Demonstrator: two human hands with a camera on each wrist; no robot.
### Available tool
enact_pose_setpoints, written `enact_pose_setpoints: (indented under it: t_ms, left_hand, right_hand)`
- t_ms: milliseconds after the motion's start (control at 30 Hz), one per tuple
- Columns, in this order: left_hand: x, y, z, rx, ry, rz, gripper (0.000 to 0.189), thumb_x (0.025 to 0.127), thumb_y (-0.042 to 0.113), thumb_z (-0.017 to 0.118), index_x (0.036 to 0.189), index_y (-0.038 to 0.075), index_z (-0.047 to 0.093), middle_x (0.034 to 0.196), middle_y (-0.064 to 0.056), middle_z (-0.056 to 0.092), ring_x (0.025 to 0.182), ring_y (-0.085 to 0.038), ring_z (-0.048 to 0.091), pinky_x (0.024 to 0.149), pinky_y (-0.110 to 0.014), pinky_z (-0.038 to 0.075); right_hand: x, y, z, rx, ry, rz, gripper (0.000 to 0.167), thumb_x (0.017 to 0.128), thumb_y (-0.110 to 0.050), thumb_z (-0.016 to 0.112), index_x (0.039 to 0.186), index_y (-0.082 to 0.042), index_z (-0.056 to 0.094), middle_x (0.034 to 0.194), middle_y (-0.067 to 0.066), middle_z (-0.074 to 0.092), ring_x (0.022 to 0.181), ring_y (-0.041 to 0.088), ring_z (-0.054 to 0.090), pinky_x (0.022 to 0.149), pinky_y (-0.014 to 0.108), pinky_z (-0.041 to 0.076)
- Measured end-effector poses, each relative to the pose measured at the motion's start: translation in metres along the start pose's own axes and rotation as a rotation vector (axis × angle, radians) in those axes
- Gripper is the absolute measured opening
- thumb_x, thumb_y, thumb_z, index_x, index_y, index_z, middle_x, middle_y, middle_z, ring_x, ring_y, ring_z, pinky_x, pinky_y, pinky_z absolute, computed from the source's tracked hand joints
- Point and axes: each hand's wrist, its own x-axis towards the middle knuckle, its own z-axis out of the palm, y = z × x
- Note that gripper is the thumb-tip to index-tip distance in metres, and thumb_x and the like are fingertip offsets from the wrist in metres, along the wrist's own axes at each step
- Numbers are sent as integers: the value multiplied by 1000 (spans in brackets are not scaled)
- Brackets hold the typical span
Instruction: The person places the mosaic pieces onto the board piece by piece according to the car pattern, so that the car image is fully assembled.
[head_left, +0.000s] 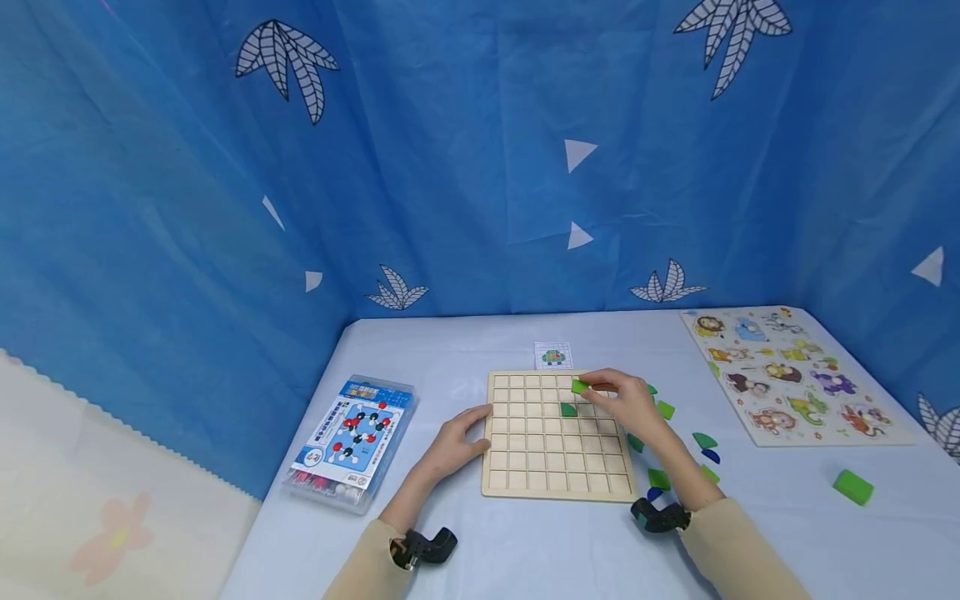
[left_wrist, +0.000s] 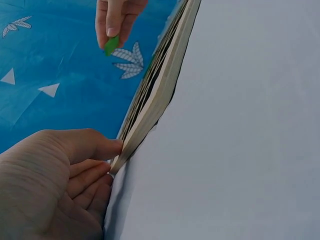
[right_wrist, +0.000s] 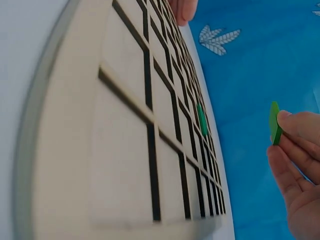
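Note:
A square wooden grid board [head_left: 558, 497] lies on the white table. Its left edge is touched by the thumb and fingers of my left hand [head_left: 453, 446], spread apart along the side; the left wrist view also has this hand [left_wrist: 55, 175] against the rim. Above the board's upper right part, my right hand [head_left: 626, 404] pinches a light green square tile [head_left: 579, 387] between thumb and fingers. The right wrist view catches that tile [right_wrist: 275, 123] edge-on. One dark green quarter-circle tile [head_left: 569, 410] sits in a cell near the board's middle.
Several green and blue tiles [head_left: 658, 479] lie scattered right of the board, partly behind my right arm. A pattern card [head_left: 553, 356] is behind the board. A boxed molecule set [head_left: 352, 442] lies left, an animal puzzle board [head_left: 795, 375] far right, and a green block [head_left: 853, 487] near it.

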Motion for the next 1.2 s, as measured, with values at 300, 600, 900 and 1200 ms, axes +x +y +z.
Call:
enact_pose_setpoints:
  t_ms: [300,600,900,1200]
  left_hand:
    - [-2,-1,2,5,3,-19,57,85,8,67,138,4,46,142,-12,44,133,-29,35,109,-43,31]
    - [0,1,1,-4,0,-9,57,85,6,66,138,3,46,142,-11,44,133,-28,35,109,-41,31]
    - [0,2,1,-6,4,-9,57,85,6,66,138,2,46,142,-11,44,133,-28,35,109,-41,30]
    - [2,0,1,-6,11,-1,57,85,6,67,138,3,47,142,-11,44,133,-28,35,110,-42,30]
  right_hand:
    - [7,-7,22,89,-46,-21,28,85,-17,71,112,-7,68,107,7,67,96,27,64,82,43,54]
    - [10,-7,37,94,-86,-22,29,85,-14,71,111,-3,68,110,7,66,99,29,62,83,42,54]
    - [11,0,44,50,-116,-41,25,85,-11,71,110,-5,69,108,5,67,96,25,64,81,38,55]
    - [9,9,50,4,-125,-21,26,83,-12,73,108,-5,70,107,6,67,97,23,64,83,38,54]
